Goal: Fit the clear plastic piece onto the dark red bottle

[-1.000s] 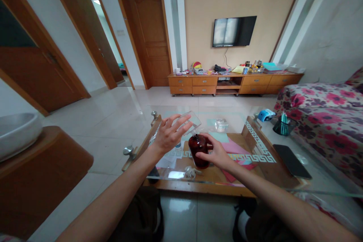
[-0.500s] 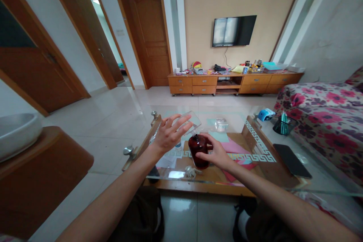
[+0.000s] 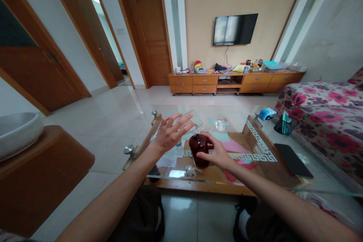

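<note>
My left hand point(image 3: 170, 133) is closed on a clear, square-sided container point(image 3: 196, 119), its fingers lying along the near side. The container is tilted, with its lower corner at the mouth of a dark amber bottle point(image 3: 196, 150). Around the bottle's right side my right hand point(image 3: 217, 154) is wrapped, thumb in front and fingers behind. The bottle leans slightly over the glass tabletop point(image 3: 176, 177); whether its base touches the glass I cannot tell. Whether liquid is in the container is too faint to make out. Beyond the hands stands a clear glass dish point(image 3: 222, 124).
A black phone-like slab point(image 3: 293, 160), a mesh pen holder point(image 3: 284, 125) and a blue-and-white object point(image 3: 267, 114) lie on the right. A small whitish bundle point(image 3: 191, 171) is near the front edge. A round metal fitting point(image 3: 129, 149) stands at the left. Coloured papers show beneath the glass.
Both hands keep nearly the same pose, container tipped at the bottle's mouth. The whole view has shifted very slightly.
</note>
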Demonstrator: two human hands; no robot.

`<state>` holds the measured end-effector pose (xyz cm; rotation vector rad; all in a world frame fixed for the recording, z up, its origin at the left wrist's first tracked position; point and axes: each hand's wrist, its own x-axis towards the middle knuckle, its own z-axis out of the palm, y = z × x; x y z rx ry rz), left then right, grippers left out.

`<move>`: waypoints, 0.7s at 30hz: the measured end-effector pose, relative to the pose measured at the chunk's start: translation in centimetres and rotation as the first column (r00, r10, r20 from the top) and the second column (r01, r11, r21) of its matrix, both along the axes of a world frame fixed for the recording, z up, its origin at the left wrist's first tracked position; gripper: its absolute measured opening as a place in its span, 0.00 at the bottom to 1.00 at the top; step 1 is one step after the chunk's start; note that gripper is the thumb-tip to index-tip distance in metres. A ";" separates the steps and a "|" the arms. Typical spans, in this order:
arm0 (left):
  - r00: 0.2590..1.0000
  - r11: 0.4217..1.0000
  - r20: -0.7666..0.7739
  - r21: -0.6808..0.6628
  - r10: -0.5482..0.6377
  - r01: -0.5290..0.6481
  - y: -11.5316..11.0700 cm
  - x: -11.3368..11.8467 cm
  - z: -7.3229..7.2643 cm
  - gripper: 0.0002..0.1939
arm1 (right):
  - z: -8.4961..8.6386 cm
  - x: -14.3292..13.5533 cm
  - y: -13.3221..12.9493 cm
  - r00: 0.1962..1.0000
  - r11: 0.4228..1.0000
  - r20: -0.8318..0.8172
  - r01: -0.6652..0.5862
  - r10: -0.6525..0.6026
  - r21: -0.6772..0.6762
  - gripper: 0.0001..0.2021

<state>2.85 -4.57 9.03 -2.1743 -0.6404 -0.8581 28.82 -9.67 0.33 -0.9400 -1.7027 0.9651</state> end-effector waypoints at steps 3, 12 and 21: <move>1.000 1.000 -0.006 -0.003 -0.004 0.004 0.0 0.0 0.0 0.22 | 0.1 0.0 0.0 1.000 1.000 0.006 0.004 -0.004 0.006 0.39; 1.000 1.000 -0.016 0.003 -0.001 0.001 0.3 -0.3 -0.2 0.23 | 0.3 -0.1 -0.2 1.000 1.000 0.004 0.002 -0.002 0.002 0.39; 1.000 1.000 -0.026 0.020 0.010 -0.010 0.2 -0.2 -0.3 0.25 | 0.1 -0.1 -0.1 1.000 1.000 0.008 0.007 -0.007 0.009 0.39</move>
